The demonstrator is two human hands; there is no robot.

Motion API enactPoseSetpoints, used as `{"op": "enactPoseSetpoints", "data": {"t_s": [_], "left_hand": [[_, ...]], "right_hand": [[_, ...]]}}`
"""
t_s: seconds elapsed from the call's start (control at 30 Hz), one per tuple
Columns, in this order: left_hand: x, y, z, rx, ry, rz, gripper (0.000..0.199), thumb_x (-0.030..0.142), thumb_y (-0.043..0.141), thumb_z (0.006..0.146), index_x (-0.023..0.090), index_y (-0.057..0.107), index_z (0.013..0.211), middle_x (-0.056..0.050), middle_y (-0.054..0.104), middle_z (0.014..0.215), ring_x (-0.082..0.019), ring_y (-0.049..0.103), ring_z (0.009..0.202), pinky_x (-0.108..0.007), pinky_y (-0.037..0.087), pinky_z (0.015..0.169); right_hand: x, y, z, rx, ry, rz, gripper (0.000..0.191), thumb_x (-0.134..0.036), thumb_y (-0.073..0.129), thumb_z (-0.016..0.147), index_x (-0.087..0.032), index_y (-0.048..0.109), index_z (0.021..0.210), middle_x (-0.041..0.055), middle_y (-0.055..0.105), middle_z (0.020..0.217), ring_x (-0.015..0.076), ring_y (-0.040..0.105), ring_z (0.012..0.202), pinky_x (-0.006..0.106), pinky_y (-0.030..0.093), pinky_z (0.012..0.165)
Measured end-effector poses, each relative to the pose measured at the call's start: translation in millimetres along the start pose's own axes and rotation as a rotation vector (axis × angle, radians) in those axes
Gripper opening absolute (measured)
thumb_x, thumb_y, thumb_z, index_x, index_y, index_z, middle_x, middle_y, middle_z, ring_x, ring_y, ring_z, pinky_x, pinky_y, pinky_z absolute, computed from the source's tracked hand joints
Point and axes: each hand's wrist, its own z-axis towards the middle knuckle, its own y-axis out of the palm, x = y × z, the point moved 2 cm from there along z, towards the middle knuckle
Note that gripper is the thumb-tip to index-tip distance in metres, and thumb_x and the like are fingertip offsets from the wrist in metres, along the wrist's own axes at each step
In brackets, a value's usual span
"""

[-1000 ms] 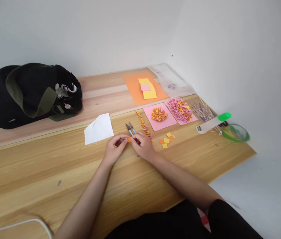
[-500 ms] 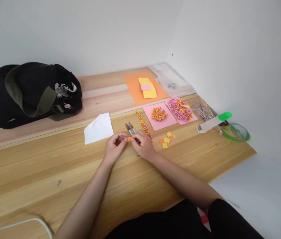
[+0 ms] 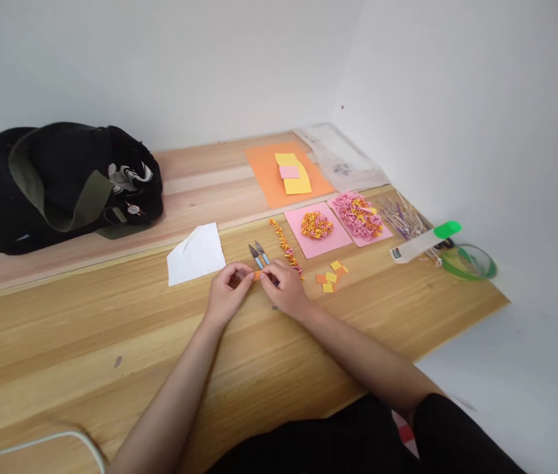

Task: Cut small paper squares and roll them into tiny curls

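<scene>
Between my two hands is a small strip of orange paper (image 3: pixel 257 276). My left hand (image 3: pixel 228 293) pinches its left end and my right hand (image 3: pixel 283 288) pinches the right end. Just beyond the fingers lie thread snips (image 3: pixel 259 253) with dark pointed blades and blue lower parts; my right hand partly covers them. A row of small curled orange and pink pieces (image 3: pixel 285 245) runs along the table past my right hand. Farther right are several small yellow and orange paper pieces (image 3: pixel 330 278).
A white sheet (image 3: pixel 196 255) lies left of my hands. Pink sheets (image 3: pixel 308 247) carry piles of tiny curls (image 3: pixel 316 226). Behind is an orange sheet (image 3: pixel 264 187). Thin sticks (image 3: pixel 402 214), a green-tipped clear strip (image 3: pixel 420 245) and green tape (image 3: pixel 469 263) are right. A black bag (image 3: pixel 62 191) stands left.
Almost nothing differs. Both hands keep the same pinch on the orange paper strip, and the things on the table stay in place.
</scene>
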Motion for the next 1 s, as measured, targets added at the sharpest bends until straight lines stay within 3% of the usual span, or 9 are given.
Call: {"op": "enactPoseSetpoints", "data": {"t_s": [0.43, 1.0], "left_hand": [[-2.1, 0.7, -0.1, -0.003, 0.017, 0.035, 0.02, 0.035, 0.071, 0.066, 0.019, 0.059, 0.068, 0.002, 0.057, 0.061, -0.012, 0.05, 0.055, -0.023, 0.04, 0.055], [-4.3, -0.9, -0.3, -0.012, 0.127, 0.05, 0.013, 0.03, 0.071, 0.071, 0.018, 0.066, 0.075, 0.0, 0.062, 0.071, -0.012, 0.052, 0.06, -0.025, 0.041, 0.059]], "right_hand": [[-0.7, -0.3, -0.8, 0.009, 0.0, 0.011, 0.019, -0.021, 0.052, 0.084, -0.02, 0.055, 0.066, 0.002, 0.053, 0.067, 0.017, 0.05, 0.066, 0.03, 0.039, 0.063], [-0.8, 1.0, -1.7, 0.047, -0.06, -0.018, 0.02, -0.023, 0.05, 0.087, -0.02, 0.055, 0.068, 0.0019, 0.055, 0.066, 0.0162, 0.05, 0.065, 0.029, 0.038, 0.061]]}}
